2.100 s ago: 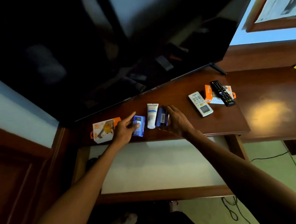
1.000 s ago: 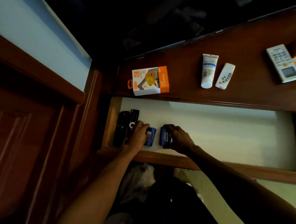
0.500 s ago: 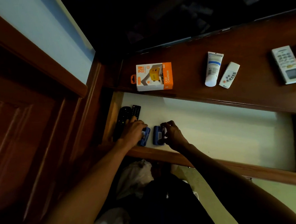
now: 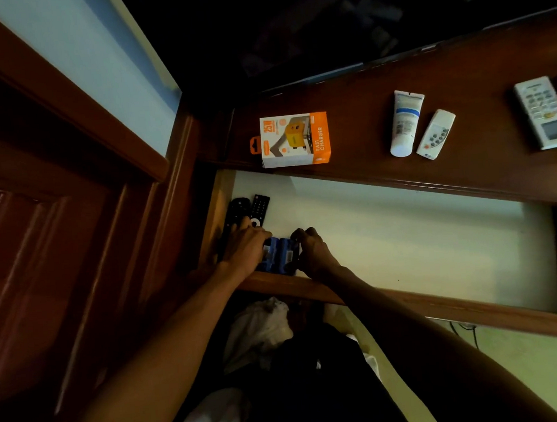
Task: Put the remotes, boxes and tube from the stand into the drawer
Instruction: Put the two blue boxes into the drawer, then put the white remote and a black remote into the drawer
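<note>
A: Pale lining is seen in the open drawer (image 4: 404,235); what is contained?

B: Two black remotes (image 4: 249,208) and two blue boxes (image 4: 278,255), each box gripped by the left hand (image 4: 245,246) or right hand (image 4: 311,249). On the stand (image 4: 362,112) are left the charger box (image 4: 293,140), tube (image 4: 404,123) and white remotes (image 4: 436,134).

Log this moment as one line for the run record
left hand on blue box | right hand on second blue box | both in drawer | charger box, tube on stand
</note>
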### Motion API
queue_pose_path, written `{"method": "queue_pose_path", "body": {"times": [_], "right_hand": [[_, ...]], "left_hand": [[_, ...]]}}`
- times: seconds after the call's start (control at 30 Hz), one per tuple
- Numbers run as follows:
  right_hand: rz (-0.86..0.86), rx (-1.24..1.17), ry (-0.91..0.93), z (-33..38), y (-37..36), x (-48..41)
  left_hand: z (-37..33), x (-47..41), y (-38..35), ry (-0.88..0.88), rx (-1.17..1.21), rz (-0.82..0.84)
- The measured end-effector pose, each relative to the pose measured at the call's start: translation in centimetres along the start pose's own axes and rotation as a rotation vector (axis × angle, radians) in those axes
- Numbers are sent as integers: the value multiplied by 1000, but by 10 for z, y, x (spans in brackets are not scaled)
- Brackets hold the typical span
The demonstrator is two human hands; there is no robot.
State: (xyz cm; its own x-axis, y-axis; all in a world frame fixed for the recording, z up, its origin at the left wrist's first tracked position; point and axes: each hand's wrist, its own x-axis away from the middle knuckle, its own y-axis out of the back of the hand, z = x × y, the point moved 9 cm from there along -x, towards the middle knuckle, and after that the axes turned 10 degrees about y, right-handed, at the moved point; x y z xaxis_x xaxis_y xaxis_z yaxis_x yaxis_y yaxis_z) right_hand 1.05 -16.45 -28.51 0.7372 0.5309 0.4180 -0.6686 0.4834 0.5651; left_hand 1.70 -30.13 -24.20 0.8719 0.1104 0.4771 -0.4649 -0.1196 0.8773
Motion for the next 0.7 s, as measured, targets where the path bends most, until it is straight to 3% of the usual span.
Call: {"method": "queue_pose_path", "body": {"times": [0.17,0.3,0.4,0.57,0.7], "right_hand": [[55,47,26,4,5,1],[47,77,38,2,39,17],[7,76,37,-6,85,39],[-143,22,-17,-28,185,86],[-362,6,-49,-51,266,116]], "left_hand": [[-5,6,10,-25,47,-9],[-11,12,29,16,314,-41],[-43,18,50,-49,476,-47],[-130,26,90,-273,447,-37],[-200,18,137,-417,481,-92]]}}
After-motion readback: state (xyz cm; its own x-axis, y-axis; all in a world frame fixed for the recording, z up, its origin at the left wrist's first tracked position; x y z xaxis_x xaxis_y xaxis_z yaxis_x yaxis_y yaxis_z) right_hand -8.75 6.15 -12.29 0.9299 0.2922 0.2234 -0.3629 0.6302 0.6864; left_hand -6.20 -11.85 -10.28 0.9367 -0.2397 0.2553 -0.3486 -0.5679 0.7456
